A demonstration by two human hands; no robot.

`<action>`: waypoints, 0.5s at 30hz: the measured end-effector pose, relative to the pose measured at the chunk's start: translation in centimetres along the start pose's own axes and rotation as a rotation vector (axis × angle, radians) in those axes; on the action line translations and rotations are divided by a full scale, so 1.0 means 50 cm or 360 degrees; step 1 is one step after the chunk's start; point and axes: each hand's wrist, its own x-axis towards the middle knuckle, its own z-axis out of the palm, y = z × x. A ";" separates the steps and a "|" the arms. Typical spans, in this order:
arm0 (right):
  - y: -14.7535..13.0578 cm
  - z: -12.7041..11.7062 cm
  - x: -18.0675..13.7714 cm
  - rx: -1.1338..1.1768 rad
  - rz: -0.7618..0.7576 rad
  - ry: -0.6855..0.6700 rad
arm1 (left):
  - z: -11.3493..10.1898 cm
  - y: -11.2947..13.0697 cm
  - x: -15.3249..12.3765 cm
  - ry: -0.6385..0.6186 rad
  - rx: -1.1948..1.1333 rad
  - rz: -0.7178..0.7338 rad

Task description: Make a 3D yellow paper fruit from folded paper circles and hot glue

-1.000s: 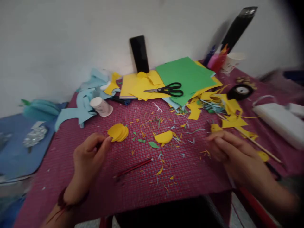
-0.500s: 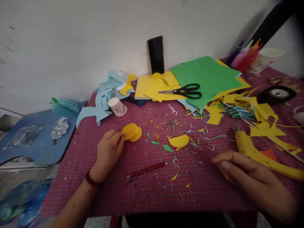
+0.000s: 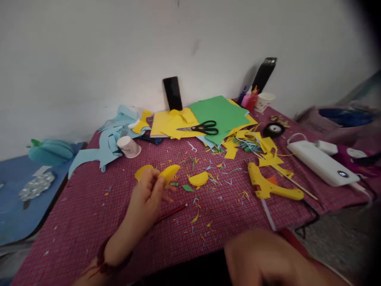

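Note:
My left hand (image 3: 147,194) is closed on a folded yellow paper circle (image 3: 169,171), pinched between thumb and fingers above the table. Behind that hand, other yellow paper circles (image 3: 142,171) lie partly hidden. A second folded yellow paper piece (image 3: 199,179) rests on the cloth to the right, beside a small green paper leaf (image 3: 187,188). Under my left wrist a red pencil (image 3: 174,212) is partly covered. My right hand (image 3: 264,254) is low at the table's front edge, smeared by motion, so its fingers cannot be made out.
A yellow glue gun (image 3: 272,184) lies at right, near a white power bank (image 3: 323,163). Black-handled scissors (image 3: 201,128) rest on coloured paper sheets (image 3: 220,115). A paper cup (image 3: 129,147), blue scraps (image 3: 110,143) and a leaning phone (image 3: 172,93) stand along the back.
My left hand has lifted a yellow paper circle from the stack and moved right; the circle now looks folded. My right hand has dropped toward the front edge. The view has turned right.

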 end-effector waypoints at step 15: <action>0.096 -0.016 0.085 0.0526 0.0240 0.0533 | 0.066 0.049 -0.065 -0.0301 -0.0332 -0.0131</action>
